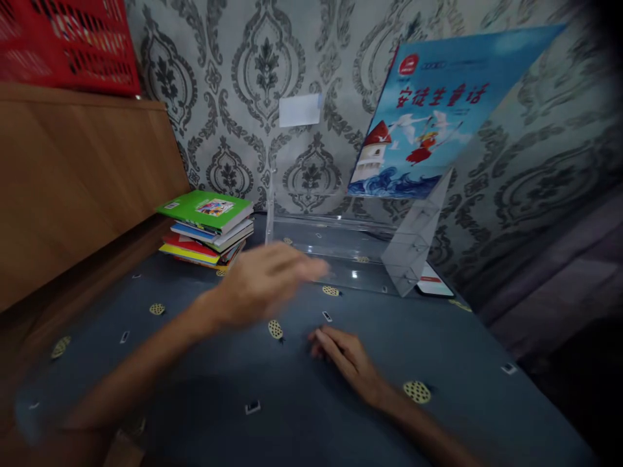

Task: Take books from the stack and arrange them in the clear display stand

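My left hand is raised over the table in front of a clear stepped acrylic stand. Motion smears its fingers, and no object shows in it. My right hand rests low over the cloth with loosely curled fingers and nothing visible in them. On the stand's upper right leans a blue picture book with red Chinese characters, a tower and white birds on its cover. To the left of the stand lies a stack of books, topped by a green one.
A dark cloth with a pineapple print covers the table. Behind the stand's right side lies a phone. A red basket stands on a wooden cabinet at left. Against the patterned wall shows a small white box-like piece.
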`<control>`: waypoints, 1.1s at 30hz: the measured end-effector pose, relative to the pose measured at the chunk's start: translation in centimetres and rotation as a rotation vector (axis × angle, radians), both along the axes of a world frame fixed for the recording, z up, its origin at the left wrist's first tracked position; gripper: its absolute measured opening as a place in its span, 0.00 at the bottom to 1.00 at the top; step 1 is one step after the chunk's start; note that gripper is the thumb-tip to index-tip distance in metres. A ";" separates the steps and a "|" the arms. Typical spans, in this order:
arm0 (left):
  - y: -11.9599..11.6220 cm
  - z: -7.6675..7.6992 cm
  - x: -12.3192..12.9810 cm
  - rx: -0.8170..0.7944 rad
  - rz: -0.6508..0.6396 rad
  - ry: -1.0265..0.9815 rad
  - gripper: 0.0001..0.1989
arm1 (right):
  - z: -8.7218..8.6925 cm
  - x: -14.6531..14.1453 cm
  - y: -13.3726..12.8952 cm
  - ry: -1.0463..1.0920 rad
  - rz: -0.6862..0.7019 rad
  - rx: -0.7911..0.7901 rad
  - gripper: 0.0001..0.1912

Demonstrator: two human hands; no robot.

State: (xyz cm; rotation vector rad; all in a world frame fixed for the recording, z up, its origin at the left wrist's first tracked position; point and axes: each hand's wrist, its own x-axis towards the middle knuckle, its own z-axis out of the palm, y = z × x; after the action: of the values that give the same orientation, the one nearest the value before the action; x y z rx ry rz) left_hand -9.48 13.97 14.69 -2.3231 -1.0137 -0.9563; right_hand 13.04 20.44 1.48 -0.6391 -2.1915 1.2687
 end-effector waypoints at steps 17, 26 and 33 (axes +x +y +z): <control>3.1 0.4 -17.4 -0.560 0.943 0.210 0.31 | -1.1 0.0 0.4 0.004 -0.013 -0.146 0.31; 2.8 2.2 -17.9 -0.570 0.945 0.381 0.29 | -0.7 -0.2 0.2 0.019 -0.002 -0.114 0.32; 3.8 4.7 -17.4 -0.710 0.936 0.536 0.28 | -0.6 -0.2 0.2 0.015 0.005 -0.110 0.33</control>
State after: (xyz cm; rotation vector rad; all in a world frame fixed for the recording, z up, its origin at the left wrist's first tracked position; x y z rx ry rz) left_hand -26.92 17.78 19.36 -1.9299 -2.0788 0.4292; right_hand 12.85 20.63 0.89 -0.6649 -2.1240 1.4001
